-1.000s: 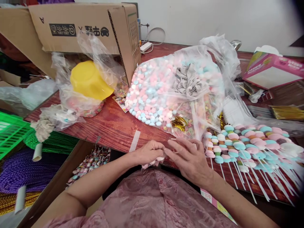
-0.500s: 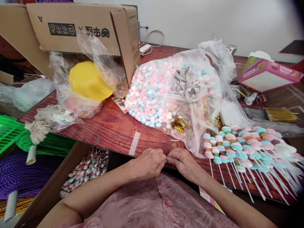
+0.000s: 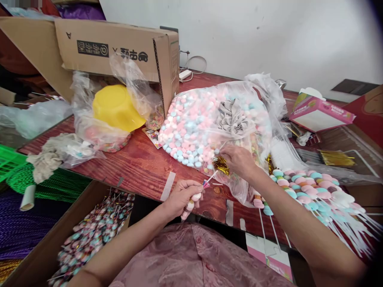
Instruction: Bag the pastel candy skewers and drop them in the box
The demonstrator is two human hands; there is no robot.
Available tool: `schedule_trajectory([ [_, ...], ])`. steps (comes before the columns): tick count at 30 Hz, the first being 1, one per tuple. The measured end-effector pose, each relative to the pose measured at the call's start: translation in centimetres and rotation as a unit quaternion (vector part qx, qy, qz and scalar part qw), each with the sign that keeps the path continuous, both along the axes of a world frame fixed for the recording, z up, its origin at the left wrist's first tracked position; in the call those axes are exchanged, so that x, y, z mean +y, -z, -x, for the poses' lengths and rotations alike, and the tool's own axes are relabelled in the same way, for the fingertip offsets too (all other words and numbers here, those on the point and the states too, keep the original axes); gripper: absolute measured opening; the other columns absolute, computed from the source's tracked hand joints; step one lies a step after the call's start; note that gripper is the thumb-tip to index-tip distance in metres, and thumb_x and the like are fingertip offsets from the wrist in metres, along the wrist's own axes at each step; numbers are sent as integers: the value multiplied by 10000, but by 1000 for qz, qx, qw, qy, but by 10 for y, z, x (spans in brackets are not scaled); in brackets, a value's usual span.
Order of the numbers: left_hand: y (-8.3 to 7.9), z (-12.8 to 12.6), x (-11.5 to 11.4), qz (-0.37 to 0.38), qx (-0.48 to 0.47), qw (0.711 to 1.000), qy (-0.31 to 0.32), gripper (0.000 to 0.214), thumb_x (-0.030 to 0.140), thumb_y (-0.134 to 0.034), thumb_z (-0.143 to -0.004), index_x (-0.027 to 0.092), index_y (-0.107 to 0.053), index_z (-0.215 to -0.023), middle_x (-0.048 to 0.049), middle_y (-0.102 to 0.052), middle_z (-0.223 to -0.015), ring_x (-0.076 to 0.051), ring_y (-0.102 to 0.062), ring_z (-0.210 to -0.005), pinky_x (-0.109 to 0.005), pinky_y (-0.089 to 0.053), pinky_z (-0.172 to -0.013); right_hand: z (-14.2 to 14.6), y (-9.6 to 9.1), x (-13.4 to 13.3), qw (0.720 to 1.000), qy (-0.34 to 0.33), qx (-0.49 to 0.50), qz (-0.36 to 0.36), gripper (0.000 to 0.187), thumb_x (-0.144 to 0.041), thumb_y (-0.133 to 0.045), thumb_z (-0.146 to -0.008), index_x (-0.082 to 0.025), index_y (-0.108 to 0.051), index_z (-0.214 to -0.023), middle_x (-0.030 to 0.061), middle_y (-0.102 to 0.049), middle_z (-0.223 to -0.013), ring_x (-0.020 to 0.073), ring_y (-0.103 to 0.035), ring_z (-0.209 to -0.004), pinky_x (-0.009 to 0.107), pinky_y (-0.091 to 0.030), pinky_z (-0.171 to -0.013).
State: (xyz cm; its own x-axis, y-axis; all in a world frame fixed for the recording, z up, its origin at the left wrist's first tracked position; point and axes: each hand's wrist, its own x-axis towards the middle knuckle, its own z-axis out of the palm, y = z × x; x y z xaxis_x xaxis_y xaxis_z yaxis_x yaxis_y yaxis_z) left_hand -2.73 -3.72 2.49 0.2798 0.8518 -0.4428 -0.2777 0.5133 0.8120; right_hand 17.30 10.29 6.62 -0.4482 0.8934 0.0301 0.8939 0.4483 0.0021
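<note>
My left hand (image 3: 183, 198) is closed around a marshmallow skewer (image 3: 189, 206) near the table's front edge. Its white stick points up and to the right, and a small colourful bit of wrapper shows at the base of that stick. Over the big plastic bag, my right hand (image 3: 239, 160) has its fingers pinched together at a bunch of gold twist ties (image 3: 220, 165). How many ties are between the fingertips is hidden. The transparent bag (image 3: 191, 127) beneath holds pink, blue and white marshmallows, with a grey scrunched cloth (image 3: 231, 116) on top.
More marshmallow skewers (image 3: 311, 187) lie at the right. A carton (image 3: 116, 48) and a yellow bowl (image 3: 112, 105) stand at the back left. Below the table edge, a box (image 3: 92, 235) holds many finished skewers. A pink box (image 3: 321, 109) sits at the far right.
My hands were together at the table edge and are now apart. The right has moved up to the gold ties; the skewer now shows in my left hand. The view has shifted slightly.
</note>
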Motion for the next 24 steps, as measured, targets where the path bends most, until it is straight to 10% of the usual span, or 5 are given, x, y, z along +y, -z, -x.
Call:
schedule_trajectory([
  [7,13,13,-4,2,-44,998,-46,344,453,-709,-714,119,-627,-693,-20,-625,-561,-58,-401,-286,-159,-260,-234,30,20,35,998,-26,-62,13,290,-60,-500,-794,-157,-741,-923,153,-738,-981,265,-661,-916,310,-422,-702],
  [15,10,21,4,3,-88,992,-89,337,419,-766,-654,115,-620,-651,-24,-639,-617,-86,-554,-417,-154,-315,-327,3,10,36,997,2,-5,-74,301,-155,-445,-877,-133,-686,-1058,146,-733,-960,260,-652,-864,324,-418,-708],
  [24,-2,-2,15,-9,-168,983,-70,324,357,-819,-623,93,-702,-770,-70,-694,-714,-132,-635,-592,-214,-500,-508,-1,25,-58,918,-217,263,-204,171,-121,-566,-883,-216,-706,-861,39,-747,-778,171,-673,-692,288,-483,-650],
])
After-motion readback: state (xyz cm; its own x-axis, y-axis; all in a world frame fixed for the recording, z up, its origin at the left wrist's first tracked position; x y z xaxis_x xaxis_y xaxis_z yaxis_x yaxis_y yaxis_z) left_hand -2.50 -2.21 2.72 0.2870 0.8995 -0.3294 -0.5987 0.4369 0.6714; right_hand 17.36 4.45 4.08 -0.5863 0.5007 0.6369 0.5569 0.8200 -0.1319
